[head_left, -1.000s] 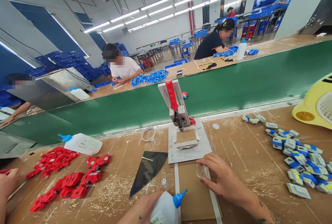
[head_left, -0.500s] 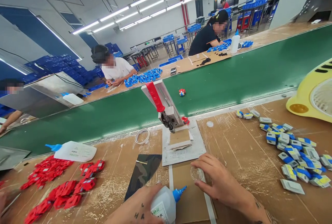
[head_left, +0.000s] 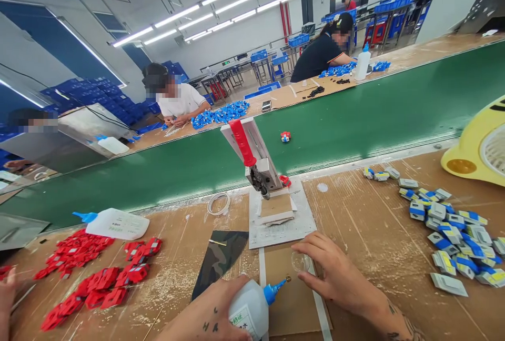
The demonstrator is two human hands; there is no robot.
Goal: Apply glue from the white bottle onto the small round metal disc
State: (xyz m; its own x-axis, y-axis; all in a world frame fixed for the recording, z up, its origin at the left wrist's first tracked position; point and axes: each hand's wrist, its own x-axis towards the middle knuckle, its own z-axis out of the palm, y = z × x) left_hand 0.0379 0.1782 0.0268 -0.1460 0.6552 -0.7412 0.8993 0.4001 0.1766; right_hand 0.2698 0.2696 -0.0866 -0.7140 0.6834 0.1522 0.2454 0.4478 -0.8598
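My left hand [head_left: 213, 309] is wrapped round a white squeeze bottle [head_left: 252, 307] with a blue nozzle [head_left: 275, 291]. The bottle is tilted, its tip pointing right over a cardboard strip [head_left: 294, 309]. A small brownish drop or spot [head_left: 289, 278] shows at the nozzle's tip; I cannot tell whether it hangs there or lies on the cardboard. Between the thumb and fingers of my right hand [head_left: 331, 267] is a small clear round dish [head_left: 300, 261]. Just beyond stands a toggle clamp with a red handle [head_left: 242, 143] on a white base plate [head_left: 256, 236].
Red parts [head_left: 98, 283] lie in piles at left beside another squeeze bottle [head_left: 118, 223]. Grey, blue and yellow parts [head_left: 453, 230] are heaped at right, near a yellow fan [head_left: 461, 164]. A green conveyor [head_left: 189, 162] crosses behind. A co-worker's hand [head_left: 6, 299] shows at the left edge.
A small brownish drop or spot has appeared at the nozzle's tip. The view has shifted slightly; both hands keep nearly the same pose.
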